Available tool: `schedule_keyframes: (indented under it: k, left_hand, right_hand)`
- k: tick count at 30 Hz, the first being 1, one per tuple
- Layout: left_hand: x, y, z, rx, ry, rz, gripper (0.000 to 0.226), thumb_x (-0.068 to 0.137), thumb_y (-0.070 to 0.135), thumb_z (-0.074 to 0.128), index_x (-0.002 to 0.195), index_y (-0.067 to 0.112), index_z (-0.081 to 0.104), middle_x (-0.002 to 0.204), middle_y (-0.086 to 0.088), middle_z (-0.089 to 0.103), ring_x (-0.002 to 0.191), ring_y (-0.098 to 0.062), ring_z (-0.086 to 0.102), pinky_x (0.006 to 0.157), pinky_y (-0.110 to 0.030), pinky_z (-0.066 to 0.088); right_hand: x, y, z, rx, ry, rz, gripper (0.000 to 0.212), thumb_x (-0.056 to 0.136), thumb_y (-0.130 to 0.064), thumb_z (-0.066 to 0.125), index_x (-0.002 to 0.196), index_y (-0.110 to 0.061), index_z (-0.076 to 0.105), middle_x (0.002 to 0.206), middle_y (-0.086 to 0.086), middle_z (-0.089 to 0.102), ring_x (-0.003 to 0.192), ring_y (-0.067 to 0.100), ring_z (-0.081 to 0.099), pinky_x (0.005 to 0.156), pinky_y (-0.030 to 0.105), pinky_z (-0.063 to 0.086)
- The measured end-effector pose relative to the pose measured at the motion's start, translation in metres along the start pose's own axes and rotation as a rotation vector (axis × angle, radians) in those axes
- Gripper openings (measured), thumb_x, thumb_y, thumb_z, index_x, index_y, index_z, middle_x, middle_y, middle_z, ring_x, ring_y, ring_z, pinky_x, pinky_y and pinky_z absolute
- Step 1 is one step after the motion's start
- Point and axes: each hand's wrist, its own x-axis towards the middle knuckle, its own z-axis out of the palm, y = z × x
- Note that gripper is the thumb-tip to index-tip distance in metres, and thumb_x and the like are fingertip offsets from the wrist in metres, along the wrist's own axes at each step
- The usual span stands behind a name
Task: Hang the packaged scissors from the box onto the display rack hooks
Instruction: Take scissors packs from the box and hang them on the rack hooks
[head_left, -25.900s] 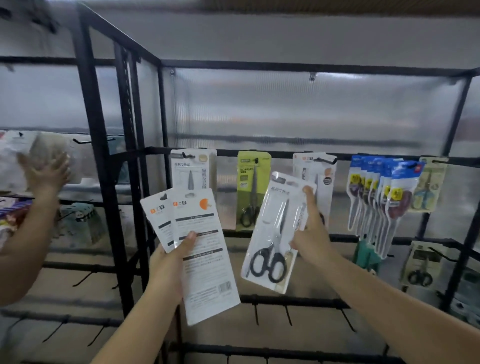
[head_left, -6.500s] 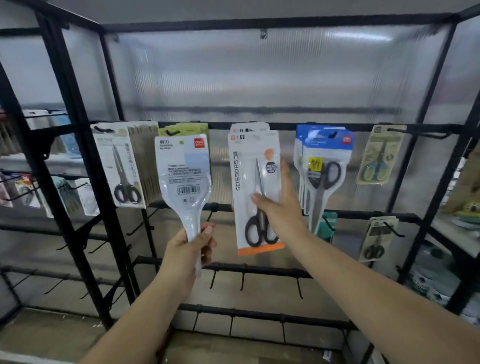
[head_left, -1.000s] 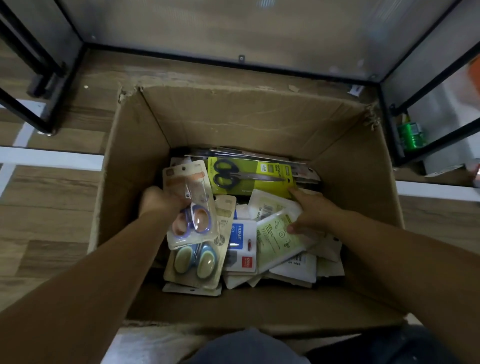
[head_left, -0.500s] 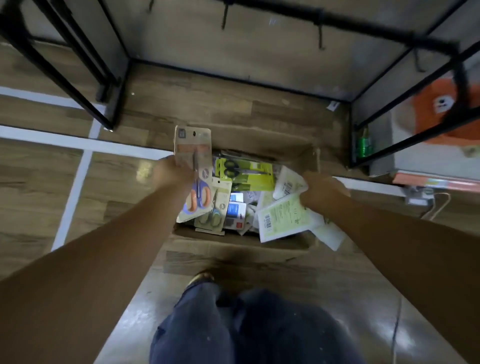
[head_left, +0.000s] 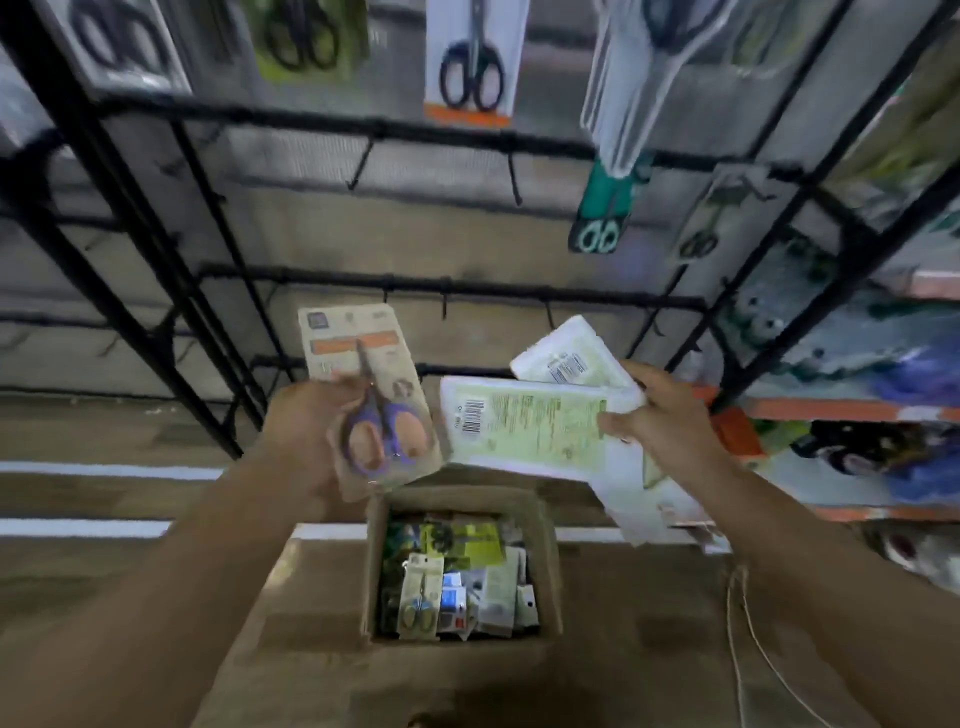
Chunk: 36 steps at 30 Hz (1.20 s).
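- Left hand (head_left: 306, 431) grips a scissors card (head_left: 366, 395), thumb across its front, fingers behind.
- Right hand (head_left: 662, 415) pinches pale packs (head_left: 524, 426) by their right ends.
- Both are held above the box (head_left: 548, 566), near the rack (head_left: 447, 286).

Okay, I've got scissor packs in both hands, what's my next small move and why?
Probably lift the left hand and slip its purple-handled scissors pack onto a bare hook on the rail just above. That pack faces you, single and upright, while the right hand grips several white packs to sort afterwards.
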Motion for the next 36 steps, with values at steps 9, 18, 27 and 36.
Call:
schedule_keyframes:
  k: [9,18,27,36]
  left_hand:
    - [-0.026,0.091,0.064,0.048,0.265,0.117,0.020,0.095,0.006,0.040,0.093,0.012,0.060,0.074,-0.004,0.069,0.060,-0.014,0.067,0.059,-0.029,0.051]
    - [-0.036,0.107,0.090,-0.106,0.317,0.109,0.028,0.095,0.017,0.048,0.122,0.010,0.056,0.105,-0.011,0.067,0.082,-0.025,0.066,0.064,-0.039,0.047]
    - [-0.037,0.093,0.133,0.033,0.152,0.027,0.042,0.090,0.048,0.048,0.095,0.010,0.066,0.081,-0.009,0.074,0.065,-0.022,0.071,0.067,-0.036,0.050]
    - [-0.045,0.087,0.136,0.202,0.164,0.109,0.036,0.074,0.011,0.068,0.107,-0.002,0.063,0.089,-0.012,0.074,0.072,-0.021,0.072,0.056,-0.028,0.057]
  right_hand:
    - [-0.027,-0.092,-0.067,0.368,0.220,-0.275,0.040,0.073,0.010,0.069,0.101,-0.018,0.062,0.089,-0.006,0.066,0.070,0.002,0.063,0.056,0.016,0.053]
    - [-0.039,-0.107,-0.106,0.511,0.251,-0.359,0.040,0.074,0.009,0.067,0.086,-0.029,0.064,0.079,-0.013,0.070,0.060,0.001,0.067,0.047,0.016,0.050]
    - [-0.032,-0.106,-0.087,0.420,0.048,-0.205,0.037,0.074,0.012,0.065,0.105,-0.008,0.064,0.086,0.002,0.069,0.064,0.013,0.066,0.042,0.019,0.048]
    - [-0.026,-0.102,-0.087,0.399,0.001,-0.173,0.030,0.073,0.010,0.070,0.096,-0.009,0.065,0.081,-0.003,0.066,0.066,0.007,0.061,0.043,0.010,0.044]
